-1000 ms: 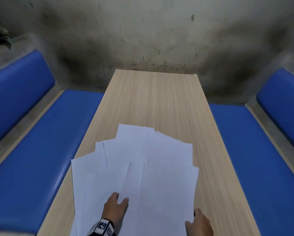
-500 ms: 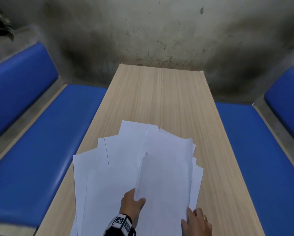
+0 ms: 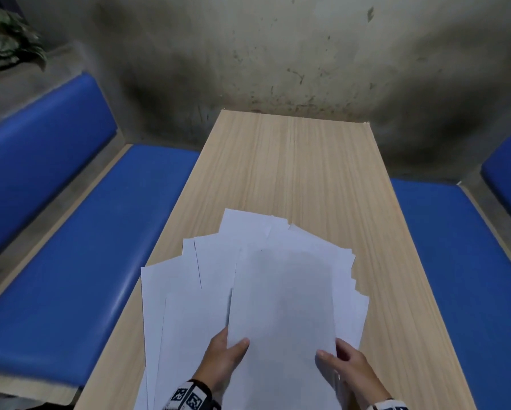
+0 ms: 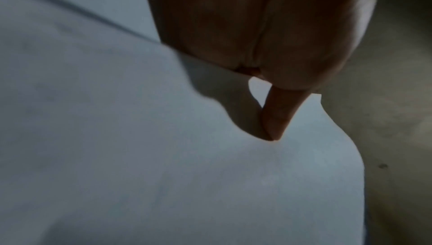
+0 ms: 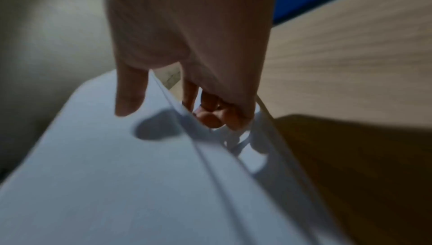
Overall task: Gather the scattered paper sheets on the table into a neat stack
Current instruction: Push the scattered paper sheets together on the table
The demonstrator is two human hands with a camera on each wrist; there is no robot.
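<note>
Several white paper sheets (image 3: 213, 279) lie fanned over the near half of the wooden table (image 3: 292, 173). A small bundle of sheets (image 3: 281, 315) is raised above the rest. My left hand (image 3: 227, 349) pinches its left edge, thumb on top, fingers hidden underneath. My right hand (image 3: 337, 355) holds its right edge, thumb on top. In the left wrist view the thumb presses on the paper (image 4: 163, 156). The right wrist view shows the thumb over the bundle (image 5: 117, 165) and curled fingers (image 5: 210, 114) under it, among loose sheet edges.
Blue padded benches run along the left side (image 3: 79, 247) and the right side (image 3: 461, 261) of the table. A stained concrete wall (image 3: 278, 54) stands at the table's far end. A leafy plant (image 3: 5, 39) sits at the top left.
Both hands have taken hold of a few sheets on the right and lifted them off the pile; the left hand moved right from the flat pile to the bundle's edge.
</note>
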